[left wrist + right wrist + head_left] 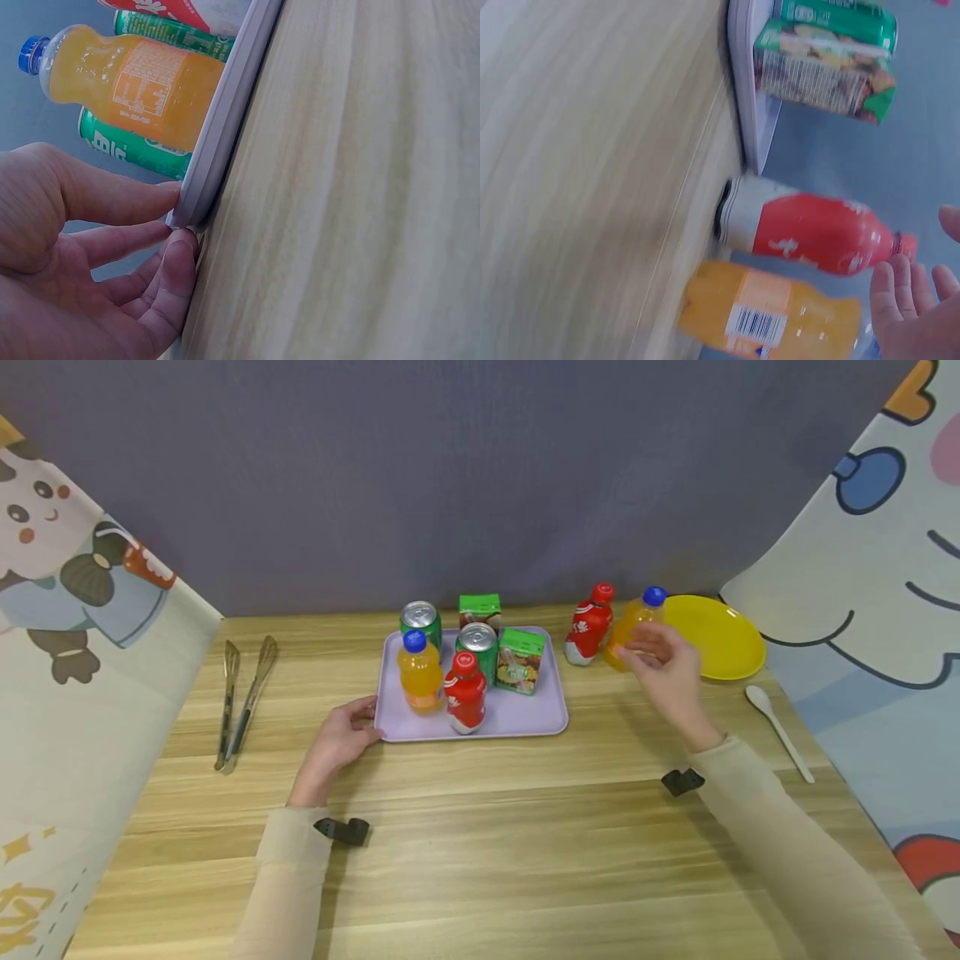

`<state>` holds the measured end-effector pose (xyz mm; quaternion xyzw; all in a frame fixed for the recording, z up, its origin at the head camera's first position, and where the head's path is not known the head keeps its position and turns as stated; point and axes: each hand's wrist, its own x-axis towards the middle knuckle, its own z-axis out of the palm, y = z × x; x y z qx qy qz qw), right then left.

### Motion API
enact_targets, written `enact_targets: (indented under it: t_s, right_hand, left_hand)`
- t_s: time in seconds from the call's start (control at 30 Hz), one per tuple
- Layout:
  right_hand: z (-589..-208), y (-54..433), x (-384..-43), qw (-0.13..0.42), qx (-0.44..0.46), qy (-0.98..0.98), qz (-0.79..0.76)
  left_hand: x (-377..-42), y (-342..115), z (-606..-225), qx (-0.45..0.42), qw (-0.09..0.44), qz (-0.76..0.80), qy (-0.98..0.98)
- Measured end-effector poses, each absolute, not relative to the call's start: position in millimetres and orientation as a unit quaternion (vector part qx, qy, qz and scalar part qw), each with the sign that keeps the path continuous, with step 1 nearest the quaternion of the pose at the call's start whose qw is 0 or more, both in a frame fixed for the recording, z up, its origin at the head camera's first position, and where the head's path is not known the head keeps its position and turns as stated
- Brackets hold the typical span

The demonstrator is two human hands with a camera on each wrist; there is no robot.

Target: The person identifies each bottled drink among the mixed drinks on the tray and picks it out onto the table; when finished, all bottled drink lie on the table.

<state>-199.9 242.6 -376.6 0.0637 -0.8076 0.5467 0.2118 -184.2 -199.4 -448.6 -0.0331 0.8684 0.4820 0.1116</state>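
Note:
My left hand point(345, 739) grips the left edge of a pale purple tray point(517, 723), thumb point(127, 196) against the rim and fingers curled at its underside. On the tray stand an orange juice bottle point(421, 677) with a blue cap, a red bottle point(466, 695), two green cans point(421, 619) and a green juice box point(521, 660). My right hand point(670, 672), fingers loosely extended and holding nothing, is in front of a second orange juice bottle point(647, 611), overlapping it in the head view. Beside that bottle stands another red bottle point(817, 231), right of the tray.
Another green juice box point(480, 607) stands at the tray's back edge. A yellow plate point(723, 639) lies at the back right, with a white spoon point(780, 735) in front of it. Two pairs of tongs point(251, 702) lie at the left. A grey backdrop point(480, 485) rises behind the table.

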Motion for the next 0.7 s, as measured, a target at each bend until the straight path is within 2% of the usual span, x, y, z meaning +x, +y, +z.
enact_targets:
  t_s: [0.33,0.7]
  right_hand:
    - [-380,204,-190,0.209,0.136,-0.791,0.559]
    - [-381,168,-184,0.172,0.166,-0.783,0.574]
  left_hand:
    - [-185,-198,-449,-0.037,0.113,0.483,0.868]
    - [-184,-199,-448,-0.034,0.112,0.486,0.866]
